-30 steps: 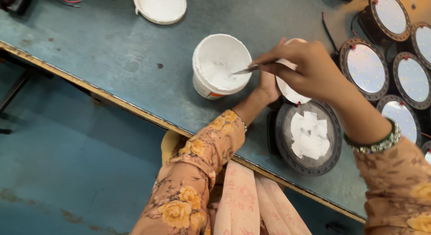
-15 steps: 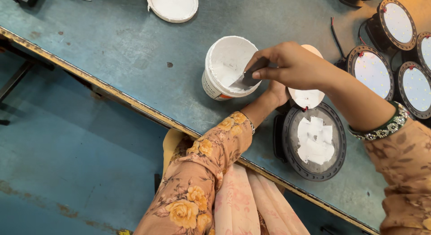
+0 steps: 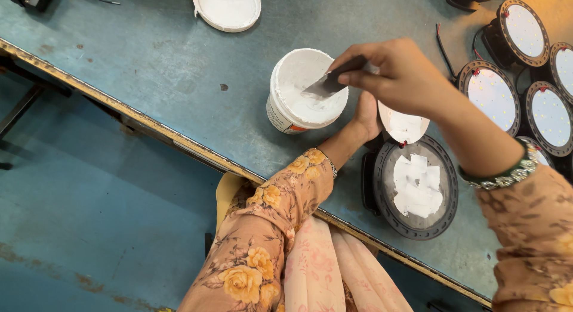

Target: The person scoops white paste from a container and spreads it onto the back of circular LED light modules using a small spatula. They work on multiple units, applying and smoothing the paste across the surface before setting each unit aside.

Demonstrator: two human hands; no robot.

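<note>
My right hand (image 3: 400, 70) grips a small flat spatula (image 3: 328, 84) whose blade dips into a white tub of white paste (image 3: 301, 94) on the blue-grey table. My left hand (image 3: 365, 115) sits just right of the tub, mostly hidden under my right hand, and holds a white round disc (image 3: 404, 126). Below the disc lies a black round lamp housing (image 3: 418, 190) with patches of white paste on its face.
A white lid (image 3: 227, 9) lies at the table's far edge. Several round lamps with white LED faces (image 3: 494, 94) and red and black wires crowd the right side. The table's front edge (image 3: 149, 132) runs diagonally, with blue floor beyond it at the left.
My right hand has carried the spatula from beside the disc over to the tub and put its blade into the paste. My left hand keeps the disc.
</note>
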